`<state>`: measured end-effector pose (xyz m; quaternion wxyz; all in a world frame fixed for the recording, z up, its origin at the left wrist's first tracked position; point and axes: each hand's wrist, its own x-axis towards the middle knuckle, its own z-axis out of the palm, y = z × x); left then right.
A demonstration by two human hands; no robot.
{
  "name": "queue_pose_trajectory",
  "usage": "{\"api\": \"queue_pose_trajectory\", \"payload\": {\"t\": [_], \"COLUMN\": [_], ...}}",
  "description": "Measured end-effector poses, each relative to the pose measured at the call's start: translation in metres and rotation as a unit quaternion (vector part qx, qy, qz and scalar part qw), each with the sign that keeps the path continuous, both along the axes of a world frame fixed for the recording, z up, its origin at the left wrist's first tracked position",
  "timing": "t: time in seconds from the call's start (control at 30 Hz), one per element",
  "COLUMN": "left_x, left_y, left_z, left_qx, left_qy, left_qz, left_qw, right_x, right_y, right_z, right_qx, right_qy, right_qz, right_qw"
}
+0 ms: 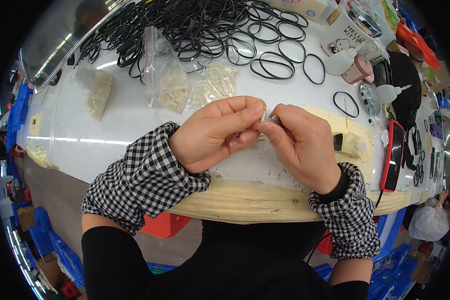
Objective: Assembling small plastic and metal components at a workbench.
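Above the front edge of the table, my two hands meet fingertip to fingertip. My left hand [212,130] is closed in a pinch, thumb against forefinger, on a small whitish piece [264,115]. Beside it my right hand [304,142] pinches a small grey, metal-looking piece [275,120], mostly covered by the fingers. Whether the two pieces touch cannot be made out. Beyond my left hand lie clear plastic bags of small cream-coloured pieces, one a zip bag [171,85] and another spread flatter [216,84].
A heap of black rubber-like loops [185,30] covers the back of the table. Another bag of small pieces [100,95] lies at the left. To the right are a yellowish pad [362,132], a red-cased phone [394,156], a white squeeze bottle [340,62] and a white tub [347,32].
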<state>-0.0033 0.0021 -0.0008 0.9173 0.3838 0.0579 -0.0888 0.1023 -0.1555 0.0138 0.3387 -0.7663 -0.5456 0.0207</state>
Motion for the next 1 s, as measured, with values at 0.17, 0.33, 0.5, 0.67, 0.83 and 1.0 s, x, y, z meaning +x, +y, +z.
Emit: {"api": "queue_pose_trajectory", "payload": {"t": [0.17, 0.33, 0.5, 0.67, 0.83, 1.0], "left_x": [-0.001, 0.002, 0.003, 0.002, 0.002, 0.002], "left_y": [0.003, 0.003, 0.014, 0.013, 0.011, 0.009], "left_z": [0.002, 0.015, 0.004, 0.004, 0.005, 0.007], "left_qx": [0.002, 0.013, -0.047, -0.052, -0.010, 0.045], "left_qy": [-0.005, 0.088, 0.097, 0.092, 0.099, 0.105], "left_qz": [-0.011, 0.155, 0.224, 0.219, 0.218, 0.194], "left_qw": [1.000, 0.984, 0.969, 0.970, 0.971, 0.974], "right_x": [0.001, 0.006, 0.001, -0.005, -0.003, -0.001], "right_y": [0.002, 0.002, 0.001, 0.004, 0.003, 0.005], "right_z": [0.000, -0.004, -0.011, -0.012, -0.014, -0.013], "right_qx": [0.035, 0.032, -0.015, -0.037, -0.050, -0.005], "right_qy": [0.017, 0.024, 0.011, 0.003, 0.032, 0.021], "right_qz": [0.001, -0.015, 0.029, 0.019, 0.012, 0.002], "right_qw": [0.999, 0.999, 0.999, 0.999, 0.998, 1.000]}}
